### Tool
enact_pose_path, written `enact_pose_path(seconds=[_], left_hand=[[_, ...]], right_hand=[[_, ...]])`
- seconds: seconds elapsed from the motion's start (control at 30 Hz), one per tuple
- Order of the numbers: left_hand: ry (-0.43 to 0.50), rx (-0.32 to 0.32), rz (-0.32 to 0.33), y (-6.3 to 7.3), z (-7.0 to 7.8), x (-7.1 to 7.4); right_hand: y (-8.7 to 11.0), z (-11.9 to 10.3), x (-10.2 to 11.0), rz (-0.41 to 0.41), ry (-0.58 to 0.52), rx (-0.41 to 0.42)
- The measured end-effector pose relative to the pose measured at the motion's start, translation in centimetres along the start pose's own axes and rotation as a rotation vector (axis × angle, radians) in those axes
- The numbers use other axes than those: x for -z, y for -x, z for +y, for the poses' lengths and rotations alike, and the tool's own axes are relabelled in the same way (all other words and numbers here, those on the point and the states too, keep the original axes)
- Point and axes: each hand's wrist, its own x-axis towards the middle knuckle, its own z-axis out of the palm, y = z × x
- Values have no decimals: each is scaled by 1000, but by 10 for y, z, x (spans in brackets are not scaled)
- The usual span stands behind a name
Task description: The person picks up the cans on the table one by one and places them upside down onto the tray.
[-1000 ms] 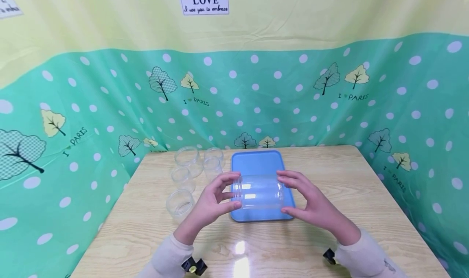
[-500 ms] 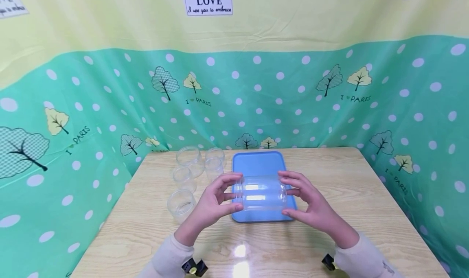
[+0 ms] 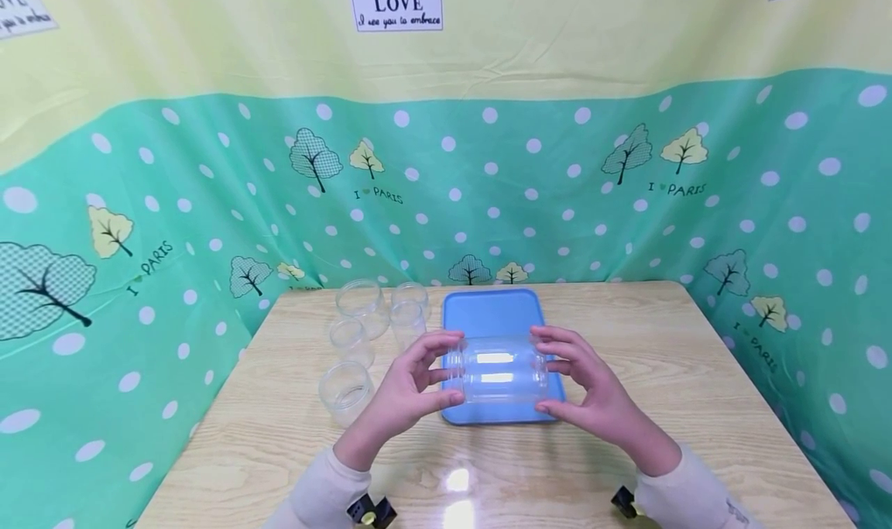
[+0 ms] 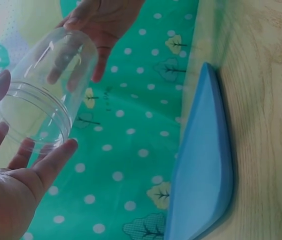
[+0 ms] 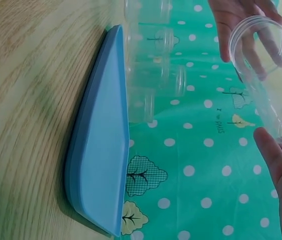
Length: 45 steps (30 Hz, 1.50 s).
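A clear, lidless jar (image 3: 502, 368) lies sideways in the air between my two hands, above the blue tray (image 3: 491, 312). My left hand (image 3: 411, 389) grips its threaded mouth end, thumb below and fingers above in the head view. At the base end my right hand (image 3: 592, 382) holds it the same way. In the left wrist view the open mouth of the jar (image 4: 36, 110) faces the left palm, and nothing shows inside. The right wrist view has the jar (image 5: 271, 75) well off the tray (image 5: 106, 140).
Several clear jars stand on the wooden table (image 3: 279, 436) left of the tray: a wide one (image 3: 362, 308) at the back, a low one (image 3: 346, 393) nearest the left forearm, and narrower ones (image 3: 407, 324) between. A patterned curtain (image 3: 488, 188) surrounds the table's back and sides.
The jar and both hands keep nearly the same place and hold. The right fingers have curled slightly further round the base, and the head view has shifted a little.
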Motion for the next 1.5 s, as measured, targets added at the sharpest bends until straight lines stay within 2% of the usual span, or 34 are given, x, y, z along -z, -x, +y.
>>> enact_pose_path(seconds=[0.4, 0.77, 0.97, 1.23, 1.37, 1.5], left_hand=[[13, 7, -5, 0, 0, -4], [-2, -8, -14, -1, -1, -3], [-9, -17, -33, -2, -5, -5], [-19, -43, -17, -3, -4, -3], [-34, -37, -13, -2, -3, -1], [-60, -35, -5, -1, -1, 2]], right_hand=[[-1, -5, 1, -27, 40, -28], [-18, -31, -3, -3, 64, -28], [-9, -22, 1, 8, 70, -34], [-4, -4, 7, -7, 55, 30], [-8, -9, 9, 4, 62, 25], [-16, -25, 9, 30, 77, -1]])
